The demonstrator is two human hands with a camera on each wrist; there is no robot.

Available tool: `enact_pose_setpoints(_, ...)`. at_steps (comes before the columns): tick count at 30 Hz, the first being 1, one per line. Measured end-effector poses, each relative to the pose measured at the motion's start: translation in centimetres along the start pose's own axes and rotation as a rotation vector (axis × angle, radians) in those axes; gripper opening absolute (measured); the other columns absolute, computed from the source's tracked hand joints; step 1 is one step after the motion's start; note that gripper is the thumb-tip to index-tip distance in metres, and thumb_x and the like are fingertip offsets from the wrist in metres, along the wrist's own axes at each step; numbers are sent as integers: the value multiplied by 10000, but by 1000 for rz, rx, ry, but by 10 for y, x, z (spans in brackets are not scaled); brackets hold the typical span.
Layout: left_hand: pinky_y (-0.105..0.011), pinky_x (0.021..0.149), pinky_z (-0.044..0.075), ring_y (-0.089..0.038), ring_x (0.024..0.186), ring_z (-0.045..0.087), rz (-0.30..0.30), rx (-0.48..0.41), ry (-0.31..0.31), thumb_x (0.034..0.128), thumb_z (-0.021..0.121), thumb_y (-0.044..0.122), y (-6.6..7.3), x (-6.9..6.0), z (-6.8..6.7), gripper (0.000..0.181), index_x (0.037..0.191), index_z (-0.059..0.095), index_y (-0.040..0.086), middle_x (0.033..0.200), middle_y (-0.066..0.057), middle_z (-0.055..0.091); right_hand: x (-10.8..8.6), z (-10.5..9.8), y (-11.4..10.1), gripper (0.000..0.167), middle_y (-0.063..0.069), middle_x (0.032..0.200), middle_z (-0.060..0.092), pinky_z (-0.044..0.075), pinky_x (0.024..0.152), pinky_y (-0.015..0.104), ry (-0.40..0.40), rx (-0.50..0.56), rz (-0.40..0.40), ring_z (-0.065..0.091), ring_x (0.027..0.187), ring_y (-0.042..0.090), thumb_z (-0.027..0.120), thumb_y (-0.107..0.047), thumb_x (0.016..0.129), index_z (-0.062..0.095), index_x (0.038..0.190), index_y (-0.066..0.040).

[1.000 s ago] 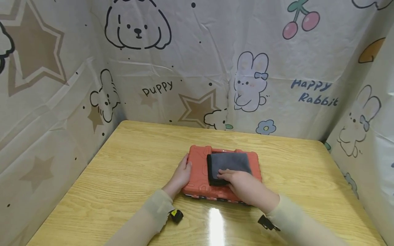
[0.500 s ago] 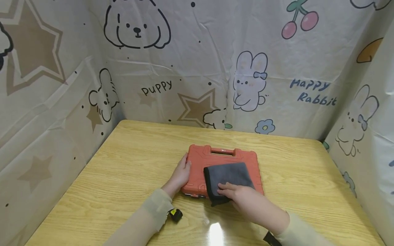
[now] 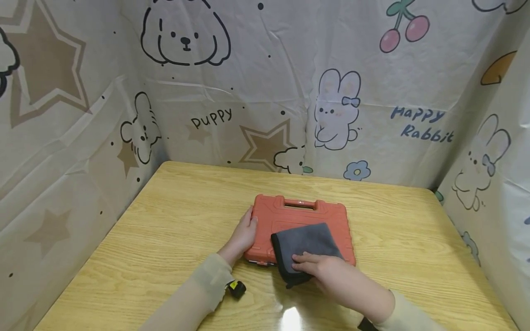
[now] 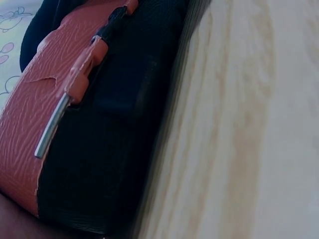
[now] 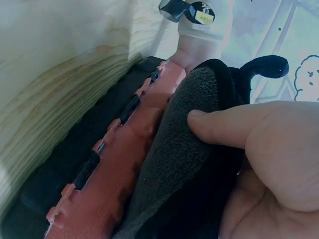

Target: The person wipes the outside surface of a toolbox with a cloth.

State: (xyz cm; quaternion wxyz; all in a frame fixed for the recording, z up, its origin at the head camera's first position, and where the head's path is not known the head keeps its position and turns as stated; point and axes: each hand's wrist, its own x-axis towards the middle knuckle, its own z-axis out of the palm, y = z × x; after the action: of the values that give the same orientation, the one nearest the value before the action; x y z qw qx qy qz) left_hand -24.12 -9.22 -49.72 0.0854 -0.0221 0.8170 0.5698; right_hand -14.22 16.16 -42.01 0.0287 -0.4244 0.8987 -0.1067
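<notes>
A red toolbox-style plastic case (image 3: 265, 220) lies flat on the table, handle toward the back, its black lower half showing in the left wrist view. My left hand (image 3: 241, 236) lies along its left side, fingers extended against it. With my right hand (image 3: 327, 271) I pinch a folded grey cloth (image 3: 306, 239) that has black edging. The cloth rests over the front right of the lid and overhangs the front edge. In the right wrist view the thumb (image 5: 219, 129) presses on the cloth; the other fingers are mostly hidden there.
Wooden table (image 3: 186, 202) extends around the case on all sides. A cartoon-printed curtain (image 3: 248, 92) encloses the back and both sides. Along the case's front run hinges with a metal pin (image 4: 52, 127).
My right hand has drawn the cloth across the lid toward me, from its middle to the front edge, turning it slightly and baring the handle. The left hand stays in place.
</notes>
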Motion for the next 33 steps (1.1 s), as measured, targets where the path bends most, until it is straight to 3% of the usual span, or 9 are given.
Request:
enact_pose_setpoints(6,-580,1281,128,-405,1584,132,0,-1,-3,1132,310,223,1,1,0,575,1652,154,36,1706,-224,168,8,-1,9,416,54,1416,661,598,940,397,10,22,9,655,1270,283,657,81,937,719,1302,-109)
enact_pose_setpoints(12,-572,1283,129,-399,1585,136,-6,-3,0,1131,316,230,0,2,-1,576,1654,159,45,1706,-218,175,19,-1,20,400,90,1403,666,596,940,408,33,11,20,660,1255,283,738,16,910,717,1296,-86)
enact_pose_setpoints(18,-572,1282,129,-405,1582,138,5,0,4,1130,326,232,-2,3,-1,581,1651,160,36,1702,-229,176,32,-2,28,386,98,1423,650,582,969,410,-4,16,63,642,1280,285,676,26,956,698,1327,-78)
enact_pose_setpoints(33,-576,1279,139,-412,1578,151,17,-15,1,1127,328,212,-1,3,0,580,1645,162,13,1695,-245,187,63,-9,45,356,131,1410,654,551,1023,408,14,-44,83,640,1287,282,636,-5,994,674,1346,-36)
